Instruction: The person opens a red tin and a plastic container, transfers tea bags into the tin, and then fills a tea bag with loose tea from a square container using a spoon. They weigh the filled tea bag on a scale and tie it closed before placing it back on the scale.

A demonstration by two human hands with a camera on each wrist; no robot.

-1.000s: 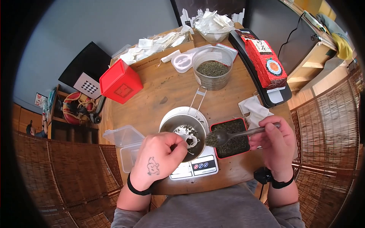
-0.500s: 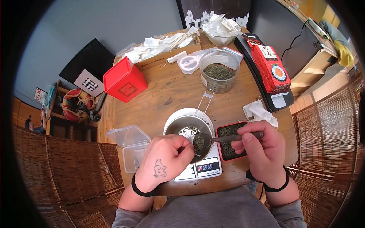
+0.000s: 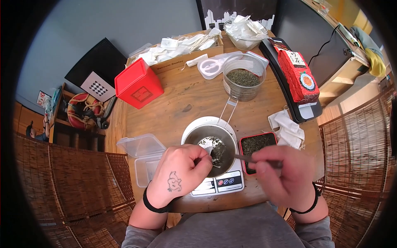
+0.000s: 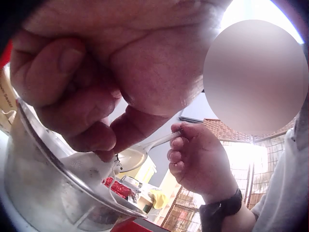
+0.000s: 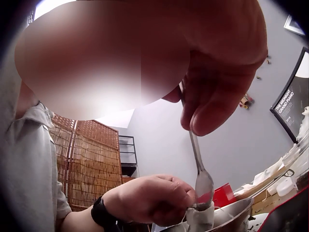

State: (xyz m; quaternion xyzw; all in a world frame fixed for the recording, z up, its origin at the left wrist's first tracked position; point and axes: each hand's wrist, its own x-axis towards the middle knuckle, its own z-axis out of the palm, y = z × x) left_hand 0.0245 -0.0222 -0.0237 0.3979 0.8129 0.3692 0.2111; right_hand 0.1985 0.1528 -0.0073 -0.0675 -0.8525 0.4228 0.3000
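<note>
My left hand (image 3: pixel 178 173) pinches the edge of a small white cloth bag (image 4: pixel 89 166) above the metal pan (image 3: pixel 228 165); the bag's mouth shows in the right wrist view. My right hand (image 3: pixel 285 175) grips the handle of a metal spoon (image 5: pixel 204 186), whose bowl is at the bag's mouth, tilted down. Dark dried leaves lie in the pan, which sits on a white kitchen scale (image 3: pixel 237 182). Right of it is a red-rimmed tray (image 3: pixel 258 142) of dried leaves, partly hidden by my right hand.
A clear lidded box (image 3: pixel 144 165) stands left, a red canister (image 3: pixel 139 84) behind it. Farther back are a box of white bags (image 3: pixel 178 62), a tub of leaves (image 3: pixel 244 84), a bowl of bags (image 3: pixel 246 35) and a red packet (image 3: pixel 297 76). White cloth (image 3: pixel 287 128) lies right.
The spoon with leaves has moved left from above the tray to the bag at my left hand, and its handle has tilted. My left hand keeps its pinch. The head view has shifted slightly.
</note>
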